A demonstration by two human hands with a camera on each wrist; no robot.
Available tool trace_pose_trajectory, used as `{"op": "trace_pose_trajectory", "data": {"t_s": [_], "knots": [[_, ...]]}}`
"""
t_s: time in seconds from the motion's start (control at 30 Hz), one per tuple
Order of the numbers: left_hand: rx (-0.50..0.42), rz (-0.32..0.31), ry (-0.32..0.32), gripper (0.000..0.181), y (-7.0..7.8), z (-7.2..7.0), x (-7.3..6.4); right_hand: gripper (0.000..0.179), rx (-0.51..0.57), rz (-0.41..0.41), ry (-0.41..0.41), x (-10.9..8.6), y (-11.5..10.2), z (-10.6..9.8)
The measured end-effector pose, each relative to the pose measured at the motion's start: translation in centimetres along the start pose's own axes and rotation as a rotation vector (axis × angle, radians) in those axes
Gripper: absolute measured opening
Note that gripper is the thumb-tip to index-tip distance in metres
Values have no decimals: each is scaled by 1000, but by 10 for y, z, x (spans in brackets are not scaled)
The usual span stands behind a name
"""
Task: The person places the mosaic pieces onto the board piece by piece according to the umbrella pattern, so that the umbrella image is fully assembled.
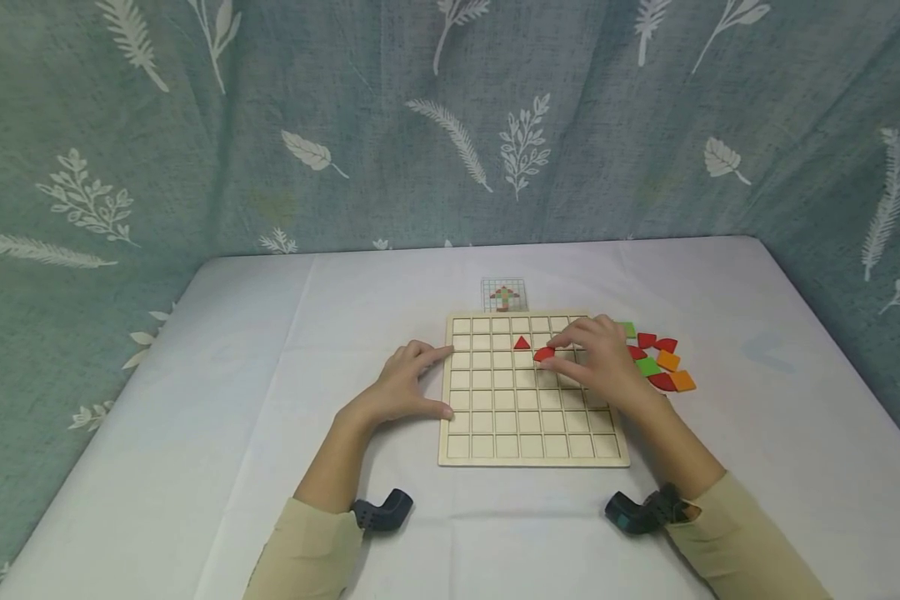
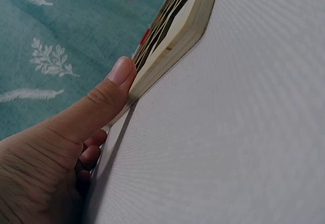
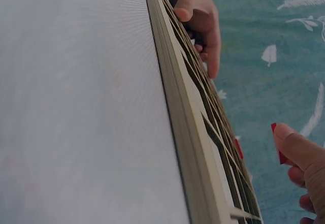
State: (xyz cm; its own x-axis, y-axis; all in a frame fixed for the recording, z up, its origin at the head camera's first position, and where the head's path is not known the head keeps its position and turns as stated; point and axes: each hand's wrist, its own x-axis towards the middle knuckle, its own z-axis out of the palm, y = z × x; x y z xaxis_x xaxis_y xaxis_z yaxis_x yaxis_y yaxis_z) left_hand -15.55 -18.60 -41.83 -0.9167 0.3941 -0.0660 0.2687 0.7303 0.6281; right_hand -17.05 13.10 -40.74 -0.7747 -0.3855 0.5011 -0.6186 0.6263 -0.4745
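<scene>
A square wooden grid board [image 1: 487, 446] lies on the table. My left hand [image 1: 401, 387] rests at its left edge, thumb and index finger spread apart with their tips at the rim. In the left wrist view the thumb [image 2: 119, 74] presses the board's side. Over the upper middle of the grid, my right hand [image 1: 603, 358] pinches a red piece with a curved edge [image 1: 543, 354] between thumb and index finger. The right wrist view shows this red piece [image 3: 279, 145] held above the board's surface. A red triangle [image 1: 522, 342] sits in a grid cell just left of it.
Loose red, green [image 1: 647, 367] and orange [image 1: 682, 381] pieces lie right of the board, partly behind the right hand. A small pattern card [image 1: 504, 293] with a gridded picture lies against the board's far edge. A leaf-print curtain [image 1: 390, 125] hangs behind the white-covered table [image 1: 270, 333].
</scene>
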Motion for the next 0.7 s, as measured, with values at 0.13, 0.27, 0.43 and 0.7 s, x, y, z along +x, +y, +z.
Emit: {"op": "trace_pose_trajectory", "data": {"t_s": [0.13,0.27,0.43,0.7], "knots": [[-1,-3,0,101,0,0,0,28,11,-20,-2,5,-3,5],[-2,-4,-1,101,0,0,0,29,30,-51,7,9,-6,11],[5,-6,1,101,-1,0,-1,30,15,-65,-3,15,-10,18],[18,0,1,101,0,0,-1,28,10,1,-83,23,-16,27]]}}
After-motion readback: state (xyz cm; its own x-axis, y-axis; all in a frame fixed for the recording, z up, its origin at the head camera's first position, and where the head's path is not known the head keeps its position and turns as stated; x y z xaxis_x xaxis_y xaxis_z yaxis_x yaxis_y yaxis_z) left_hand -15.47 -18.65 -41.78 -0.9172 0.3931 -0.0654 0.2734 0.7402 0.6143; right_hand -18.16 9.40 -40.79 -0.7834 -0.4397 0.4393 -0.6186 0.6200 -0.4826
